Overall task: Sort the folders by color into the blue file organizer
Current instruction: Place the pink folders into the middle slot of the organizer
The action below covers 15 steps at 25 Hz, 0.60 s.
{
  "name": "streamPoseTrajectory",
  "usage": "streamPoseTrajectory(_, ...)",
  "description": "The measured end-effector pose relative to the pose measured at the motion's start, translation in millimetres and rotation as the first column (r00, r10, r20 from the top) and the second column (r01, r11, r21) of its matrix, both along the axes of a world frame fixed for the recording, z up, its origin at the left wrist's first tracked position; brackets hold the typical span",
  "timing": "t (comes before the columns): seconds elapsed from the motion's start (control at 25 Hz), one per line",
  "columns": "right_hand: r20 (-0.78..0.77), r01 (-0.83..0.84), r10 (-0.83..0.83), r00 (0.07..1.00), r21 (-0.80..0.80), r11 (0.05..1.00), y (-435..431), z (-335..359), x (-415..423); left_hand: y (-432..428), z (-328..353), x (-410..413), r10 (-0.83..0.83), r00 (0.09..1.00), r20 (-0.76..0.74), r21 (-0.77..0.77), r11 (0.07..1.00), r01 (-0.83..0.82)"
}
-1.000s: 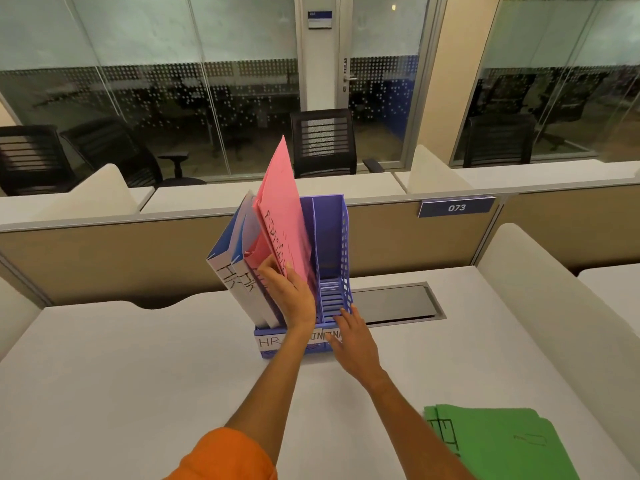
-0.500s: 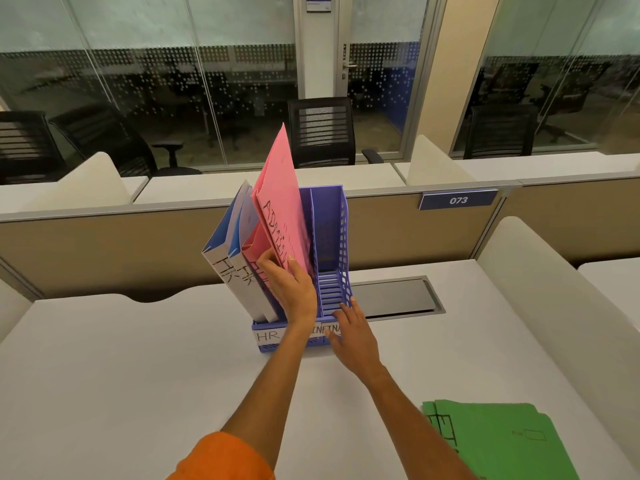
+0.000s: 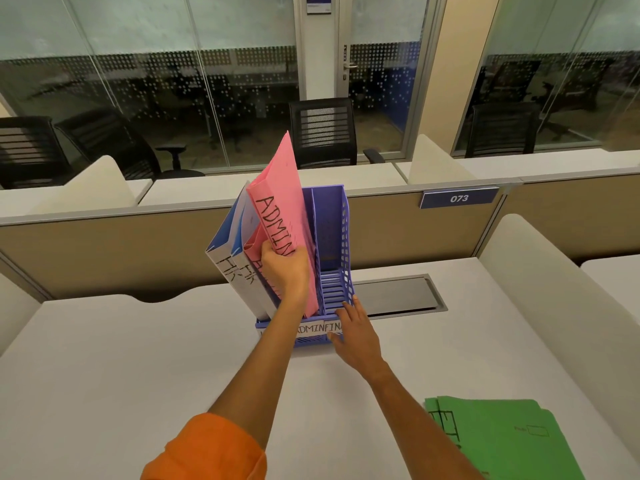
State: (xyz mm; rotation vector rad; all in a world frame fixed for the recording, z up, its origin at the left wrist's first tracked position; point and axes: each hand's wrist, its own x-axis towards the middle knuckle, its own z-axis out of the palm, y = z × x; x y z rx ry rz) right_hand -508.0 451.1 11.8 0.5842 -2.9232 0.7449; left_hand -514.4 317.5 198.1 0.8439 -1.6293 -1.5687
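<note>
The blue file organizer (image 3: 335, 237) stands on the white desk with paper labels on its front. Two blue folders (image 3: 228, 258) marked HR lean in its left slot. My left hand (image 3: 285, 271) grips a pink folder (image 3: 280, 202) marked ADMIN, tilted left in the middle slot, with another pink folder (image 3: 252, 245) behind it. My right hand (image 3: 353, 334) rests with fingers spread on the organizer's front right corner. The right slot holds nothing. Green folders (image 3: 502, 441) lie flat at the desk's near right.
A grey cable hatch (image 3: 398, 296) is set into the desk behind the organizer. Beige partitions (image 3: 554, 271) edge the desk at the back and right, with a plate reading 073 (image 3: 459, 198). Black chairs stand beyond, by glass walls.
My left hand has slid slightly up the pink ADMIN folder, which stays tilted in the middle slot. My right hand keeps its place at the organizer's front.
</note>
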Motion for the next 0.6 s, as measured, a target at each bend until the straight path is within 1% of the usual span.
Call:
streamPoseTrajectory(0.08, -0.002, 0.003, -0.003, 1.000, 0.000, 1.000, -0.7, -0.4, 0.4, 4.2, -2.1, 2.1, 0.030, 0.997, -0.077, -0.015, 0.999, -0.031)
streamPoseTrajectory(0.2, -0.007, 0.005, -0.005, 1.000, -0.005, 1.000, -1.3, -2.1, 2.1, 10.7, -9.8, 5.7, 0.025, 0.984, -0.179, -0.045, 0.998, -0.034)
streamPoseTrajectory(0.4, -0.015, 0.004, -0.003, 1.000, 0.014, 1.000, -1.0, -3.3, 0.8, 10.2, -18.2, 1.5, -0.018, 0.972, -0.235, -0.064, 0.998, 0.003)
streamPoseTrajectory(0.48, -0.019, 0.005, -0.005, 1.000, 0.009, 1.000, -1.7, -3.8, 1.4, 9.7, -27.4, 0.6, -0.057, 0.978, -0.199, -0.074, 0.996, 0.043)
streamPoseTrajectory(0.6, -0.027, 0.007, -0.006, 1.000, 0.015, 1.000, -1.6, -3.5, 2.8, 11.5, -49.6, 4.8, -0.126, 0.990, -0.068, -0.085, 0.989, 0.121)
